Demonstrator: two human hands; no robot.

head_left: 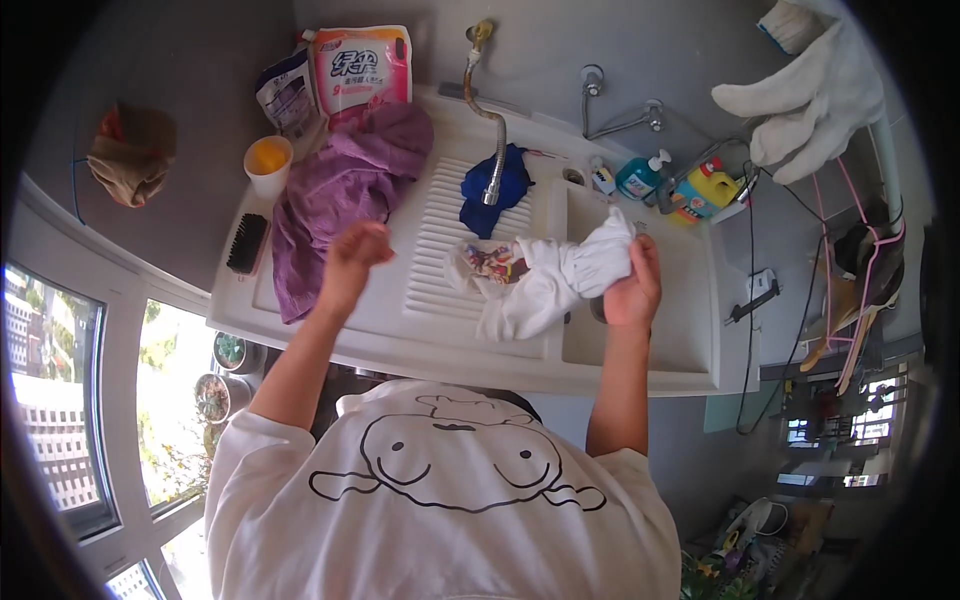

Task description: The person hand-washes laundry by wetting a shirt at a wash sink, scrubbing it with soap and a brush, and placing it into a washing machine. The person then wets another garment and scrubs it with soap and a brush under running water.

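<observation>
A white garment with a colourful printed picture (540,285) lies bunched across the ribbed washboard and the sink basin's edge. My right hand (633,285) grips its gathered right end, over the basin. My left hand (357,262) hangs over the white counter just left of the washboard (425,262), its fingers loosely curled and apart, with nothing visible in them. Close beside it, a purple towel-like cloth (335,185) lies crumpled on the counter. A dark blue cloth (485,190) rests at the top of the washboard, under the flexible tap hose (500,140).
A scrubbing brush (248,243), a cup (268,168) and a detergent pouch (362,70) stand at the left. Behind the basin (680,320) are a teal pump bottle (640,177) and a yellow bottle (706,190). White gloves (815,95) hang at the upper right.
</observation>
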